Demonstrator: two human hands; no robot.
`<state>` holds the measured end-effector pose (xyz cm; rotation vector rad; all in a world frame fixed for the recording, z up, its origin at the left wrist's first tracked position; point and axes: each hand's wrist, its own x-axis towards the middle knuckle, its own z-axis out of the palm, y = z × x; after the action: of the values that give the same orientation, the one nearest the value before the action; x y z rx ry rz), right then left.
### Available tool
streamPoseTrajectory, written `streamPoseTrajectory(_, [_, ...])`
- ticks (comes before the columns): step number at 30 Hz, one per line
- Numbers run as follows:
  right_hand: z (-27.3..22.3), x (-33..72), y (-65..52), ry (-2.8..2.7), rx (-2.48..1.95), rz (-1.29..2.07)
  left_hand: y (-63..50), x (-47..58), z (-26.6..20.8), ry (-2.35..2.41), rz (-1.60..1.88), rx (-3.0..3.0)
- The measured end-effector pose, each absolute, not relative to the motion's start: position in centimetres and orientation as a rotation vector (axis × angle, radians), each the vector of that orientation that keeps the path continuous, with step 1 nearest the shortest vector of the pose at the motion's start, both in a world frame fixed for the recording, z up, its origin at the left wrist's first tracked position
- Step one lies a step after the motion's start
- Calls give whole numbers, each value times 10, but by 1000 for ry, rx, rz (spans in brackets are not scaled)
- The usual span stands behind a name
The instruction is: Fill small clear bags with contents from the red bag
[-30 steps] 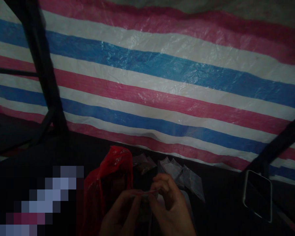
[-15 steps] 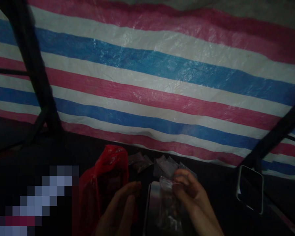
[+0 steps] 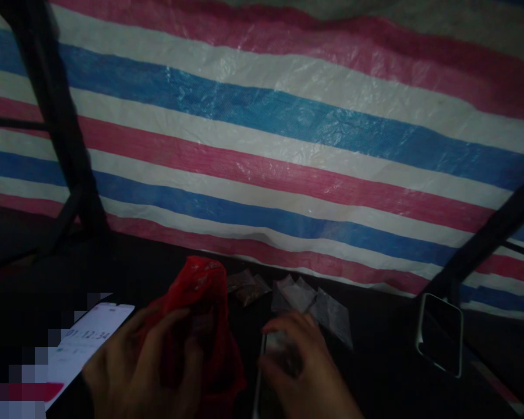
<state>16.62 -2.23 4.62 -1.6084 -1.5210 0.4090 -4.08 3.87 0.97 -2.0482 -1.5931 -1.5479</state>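
My left hand (image 3: pixel 144 361) lies over the left side of a crumpled red plastic bag (image 3: pixel 205 273). Its fingers curl at the bag's opening, and the thumb reaches inside the rim. To the right, my right hand (image 3: pixel 305 366) is curled around a small clear plastic bag (image 3: pixel 288 352), most of it hidden by the fingers. Under that hand lies a flat device with a pale metallic edge (image 3: pixel 258 378), largely covered. What is inside the red bag is too dark to make out.
Behind the hands lie filled clear packets (image 3: pixel 248 291) and several flat clear bags (image 3: pixel 332 317) on the black surface (image 3: pixel 384 349). A lit phone (image 3: pixel 87 343) is at left, a dark-screened phone (image 3: pixel 441 334) at right. A striped sheet (image 3: pixel 262 169) hangs behind, between dark frame legs (image 3: pixel 65 128).
My left hand has moved left onto the red bag, whose opening has shifted. My right hand has moved left and curled further around the clear bag. The left phone now shows more.
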Motion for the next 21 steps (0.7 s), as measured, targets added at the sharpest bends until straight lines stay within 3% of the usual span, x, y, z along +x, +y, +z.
streamPoseTrajectory(4, [46, 123, -10, -1964, -1621, 442, 64, -54, 12, -1903, -1435, -2111])
streamPoseTrajectory(10, [57, 115, -4, -1619, -1611, 94, 61, -62, 18, -2432, -1970, -2100])
streamPoseTrajectory(16, [64, 102, -2, -1438, -1298, -37, 50, -57, 28, -2543, -2352, -1710])
streamPoseTrajectory(21, [54, 101, 2, -1431, -1289, -97, 47, -60, 19, -2481, -2271, -1709])
